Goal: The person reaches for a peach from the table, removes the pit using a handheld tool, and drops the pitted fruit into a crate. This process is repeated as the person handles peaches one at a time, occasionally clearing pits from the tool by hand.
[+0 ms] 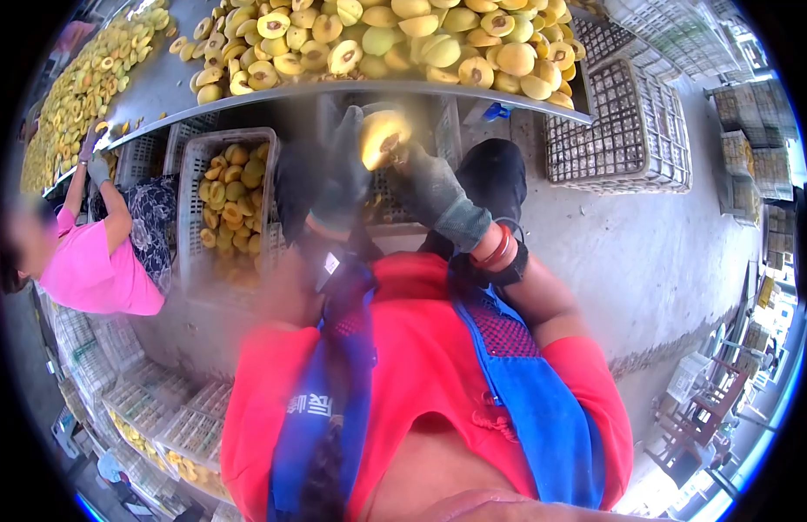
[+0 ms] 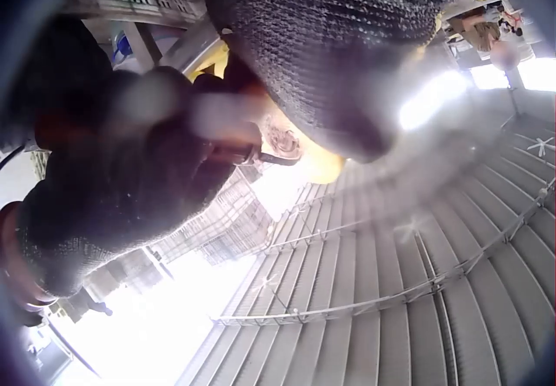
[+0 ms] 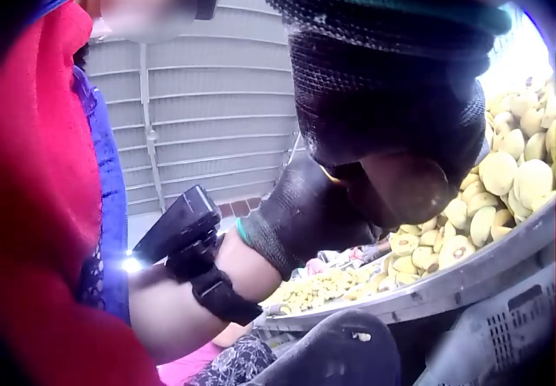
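In the head view, a halved yellow peach (image 1: pixel 383 135), its cut face with a brown pit hollow showing, is held over my lap. My gloved left hand (image 1: pixel 341 170) grips it from the left. My gloved right hand (image 1: pixel 434 193) is close against its cut face, fingers curled around a small pitting tool. The tool's thin metal tip (image 2: pixel 280 159) shows at the pit hollow in the left wrist view; its handle is mostly hidden in the fingers. The right wrist view shows the dark right glove (image 3: pixel 382 99) in front of the left glove (image 3: pixel 304 208), with the peach hidden.
A metal table (image 1: pixel 247 106) heaped with peach halves (image 1: pixel 403 39) stands ahead, its edge just beyond my hands. A crate (image 1: pixel 188 187) of peaches stands at left, beside a person in pink (image 1: pixel 103 265). At right stands a plastic crate (image 1: pixel 616 130) on the concrete floor (image 1: pixel 595 261).
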`<state>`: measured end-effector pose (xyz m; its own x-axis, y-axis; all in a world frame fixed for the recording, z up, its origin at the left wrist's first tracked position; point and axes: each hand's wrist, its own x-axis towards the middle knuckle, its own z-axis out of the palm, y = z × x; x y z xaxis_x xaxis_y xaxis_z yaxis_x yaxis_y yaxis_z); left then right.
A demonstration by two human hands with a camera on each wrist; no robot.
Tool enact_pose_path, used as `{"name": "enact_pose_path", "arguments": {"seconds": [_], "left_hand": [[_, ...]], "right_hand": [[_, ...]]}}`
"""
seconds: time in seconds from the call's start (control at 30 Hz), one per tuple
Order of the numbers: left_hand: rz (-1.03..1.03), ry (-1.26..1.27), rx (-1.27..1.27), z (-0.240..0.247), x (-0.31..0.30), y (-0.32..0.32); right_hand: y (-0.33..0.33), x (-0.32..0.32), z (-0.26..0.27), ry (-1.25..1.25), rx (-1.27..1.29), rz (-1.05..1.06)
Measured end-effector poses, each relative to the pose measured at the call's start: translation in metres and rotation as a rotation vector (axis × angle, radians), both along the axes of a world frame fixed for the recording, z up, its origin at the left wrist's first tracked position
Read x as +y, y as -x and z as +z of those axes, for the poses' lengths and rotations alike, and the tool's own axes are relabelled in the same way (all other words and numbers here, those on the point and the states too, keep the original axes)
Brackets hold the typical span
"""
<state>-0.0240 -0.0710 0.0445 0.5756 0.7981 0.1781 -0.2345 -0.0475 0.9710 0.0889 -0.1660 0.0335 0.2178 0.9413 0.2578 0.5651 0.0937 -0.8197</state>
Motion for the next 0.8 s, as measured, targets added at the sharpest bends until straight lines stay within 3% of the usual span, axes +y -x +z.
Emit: {"name": "enact_pose_path", "arguments": {"seconds": [0.07, 0.13, 0.2, 0.27, 0.33, 0.4, 0.47, 0.5, 0.6, 0.8], "left_hand": [[0.1, -0.249, -0.017, -0.01, 0.001, -0.001], [0.084, -0.144, -0.06, -0.001, -0.003, -0.001], [-0.043, 0.307, -0.135, 0.023, -0.005, 0.0], [0.013, -0.041, 0.051, 0.012, -0.002, 0.006], [0.052, -0.072, 0.042, -0.001, 0.003, 0.004], [0.073, 0.213, -0.16, -0.005, 0.006, -0.007], [0.135, -0.082, -0.184, 0.001, -0.004, -0.014], [0.166, -0.228, -0.193, 0.005, -0.008, -0.014], [0.122, -0.041, -0.128, 0.01, -0.014, -0.004], [0.138, -0.245, -0.083, -0.014, 0.003, -0.003]], "right_hand": [[0.001, -0.001, 0.004, -0.026, 0.053, 0.021], [0.002, -0.005, 0.028, 0.259, 0.443, 0.129], [-0.002, -0.006, 0.049, 0.459, 0.696, 0.218], [-0.006, -0.006, 0.059, 0.575, 0.816, 0.292], [-0.004, -0.005, 0.048, 0.463, 0.912, 0.255], [-0.002, -0.004, 0.046, 0.408, 1.009, 0.208], [-0.001, -0.002, 0.055, 0.412, 1.103, 0.155], [-0.002, -0.001, 0.054, 0.415, 1.091, 0.196], [-0.004, -0.003, 0.05, 0.456, 1.038, 0.272], [-0.004, -0.001, 0.052, 0.524, 0.754, 0.272]]}}
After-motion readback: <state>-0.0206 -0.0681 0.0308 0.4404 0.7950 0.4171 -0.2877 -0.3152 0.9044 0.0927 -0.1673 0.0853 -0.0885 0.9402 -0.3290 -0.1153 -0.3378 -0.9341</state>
